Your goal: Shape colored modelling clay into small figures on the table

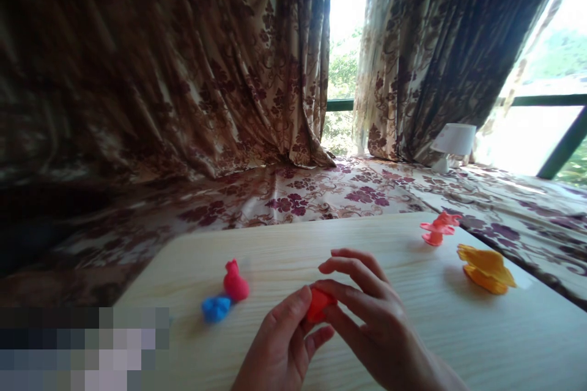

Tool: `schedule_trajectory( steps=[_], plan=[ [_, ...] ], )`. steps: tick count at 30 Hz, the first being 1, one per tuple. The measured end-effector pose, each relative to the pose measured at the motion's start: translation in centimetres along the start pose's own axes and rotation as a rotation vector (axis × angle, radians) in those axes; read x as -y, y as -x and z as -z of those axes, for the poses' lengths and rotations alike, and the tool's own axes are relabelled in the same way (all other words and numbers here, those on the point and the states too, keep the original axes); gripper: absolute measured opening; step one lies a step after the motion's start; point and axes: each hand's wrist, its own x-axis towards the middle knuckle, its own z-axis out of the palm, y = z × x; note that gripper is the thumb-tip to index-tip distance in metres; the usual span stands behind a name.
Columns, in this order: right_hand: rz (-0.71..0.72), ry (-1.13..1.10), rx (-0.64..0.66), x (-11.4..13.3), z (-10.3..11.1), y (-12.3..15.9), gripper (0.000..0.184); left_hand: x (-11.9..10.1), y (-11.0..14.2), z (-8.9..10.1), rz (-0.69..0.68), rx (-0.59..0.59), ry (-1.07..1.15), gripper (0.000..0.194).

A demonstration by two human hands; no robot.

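Observation:
Between my two hands is a small lump of orange-red modelling clay (320,305), held just above the table. My left hand (287,333) grips it from the left, thumb on top and fingers underneath. On the other side, my right hand (367,311) pinches its right edge with thumb and index finger, while the other fingers stay raised and bent. To the left stands a pink-red clay figure (235,283) with a rounded body and narrow top. Touching or very close to its base is a blue clay lump (216,309).
The pale wooden table (192,256) carries a coral clay figure (439,229) at its far right and a yellow, layered clay piece (488,270) nearer me. Behind is a flower-patterned cloth surface (293,195) with a white lamp (454,140), curtains (229,61) and windows.

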Motion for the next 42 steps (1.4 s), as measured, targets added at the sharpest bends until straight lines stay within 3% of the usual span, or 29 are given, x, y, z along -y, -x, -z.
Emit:
schedule_trajectory(
  steps=[12,21,26,37,42],
  plan=[
    [0.06,0.0,-0.015,0.26,0.59,-0.24,0.021,-0.05,-0.16,-0.13,0.048,0.021,-0.026,0.018],
    [-0.012,0.002,-0.005,0.06,0.13,-0.15,0.024,-0.31,-0.25,-0.3,0.04,-0.023,-0.002,0.017],
    [0.009,-0.001,0.003,0.04,0.17,-0.26,0.021,-0.22,0.09,-0.32,0.027,0.032,-0.086,0.021],
    [0.011,0.012,-0.017,0.13,0.29,-0.2,0.018,-0.27,0.06,-0.54,0.042,0.01,-0.067,0.02],
    [-0.006,0.013,-0.057,0.17,0.15,-0.41,0.028,-0.24,-0.16,-0.48,0.047,-0.016,0.036,0.014]
  ],
)
